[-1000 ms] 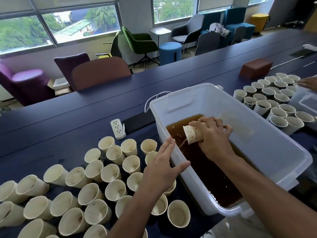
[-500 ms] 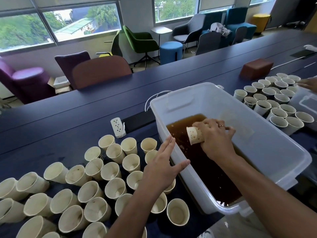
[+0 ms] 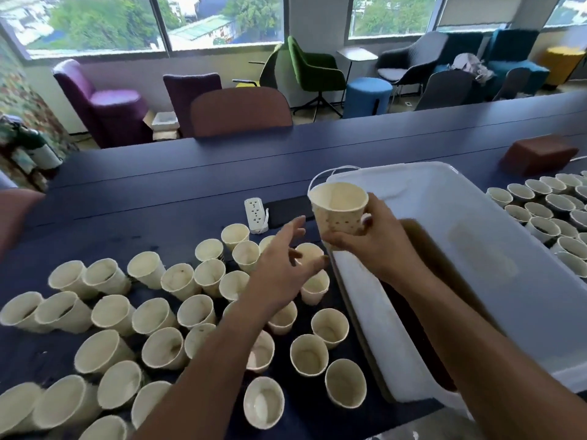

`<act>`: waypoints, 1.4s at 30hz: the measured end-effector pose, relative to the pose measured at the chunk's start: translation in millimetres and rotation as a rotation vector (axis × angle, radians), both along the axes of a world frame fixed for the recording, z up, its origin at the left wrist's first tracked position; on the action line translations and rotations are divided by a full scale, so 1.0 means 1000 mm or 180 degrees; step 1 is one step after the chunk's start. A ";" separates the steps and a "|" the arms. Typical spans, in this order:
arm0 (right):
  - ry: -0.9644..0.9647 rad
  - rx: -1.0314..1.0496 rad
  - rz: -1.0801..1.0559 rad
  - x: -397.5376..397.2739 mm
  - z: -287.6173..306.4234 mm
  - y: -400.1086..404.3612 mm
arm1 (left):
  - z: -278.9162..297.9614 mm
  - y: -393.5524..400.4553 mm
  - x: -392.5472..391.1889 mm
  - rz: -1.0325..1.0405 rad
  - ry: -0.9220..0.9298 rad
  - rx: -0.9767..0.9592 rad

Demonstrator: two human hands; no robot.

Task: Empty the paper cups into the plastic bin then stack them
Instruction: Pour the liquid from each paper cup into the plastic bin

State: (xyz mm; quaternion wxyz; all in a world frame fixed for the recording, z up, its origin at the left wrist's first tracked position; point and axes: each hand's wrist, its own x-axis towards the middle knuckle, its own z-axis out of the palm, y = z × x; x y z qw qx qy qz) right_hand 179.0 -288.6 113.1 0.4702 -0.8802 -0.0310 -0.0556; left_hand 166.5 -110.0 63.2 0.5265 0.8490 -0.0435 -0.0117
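Above the plastic bin's (image 3: 359, 312) near rim, right hand (image 3: 374, 246) gripping upright paper cup (image 3: 339, 208), left hand (image 3: 282, 268) beside it, fingers spread

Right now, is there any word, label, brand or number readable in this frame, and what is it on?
None can be read.
Paper cup held in the right hand: small brown specks only, no letters.
White power strip: sockets only, no marking legible.
Plastic bin: no label visible.

right hand (image 3: 374, 249) holding upright paper cup (image 3: 338, 206), plastic bin (image 3: 476, 217) beside
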 end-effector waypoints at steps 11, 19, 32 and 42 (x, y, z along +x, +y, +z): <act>0.0616 0.0440 0.1668 -0.013 0.003 0.152 | -0.019 0.130 -0.063 0.1386 0.0049 -0.0264; 0.0474 0.0205 0.1690 -0.028 -0.015 0.268 | -0.044 0.230 -0.126 0.2202 0.0019 0.0139; 0.0214 -0.0560 0.1995 -0.036 -0.091 0.450 | -0.064 0.355 -0.208 0.3366 0.0161 0.0147; 0.0399 -0.1978 0.2448 -0.032 -0.152 0.483 | -0.083 0.383 -0.197 0.3187 0.0401 0.0168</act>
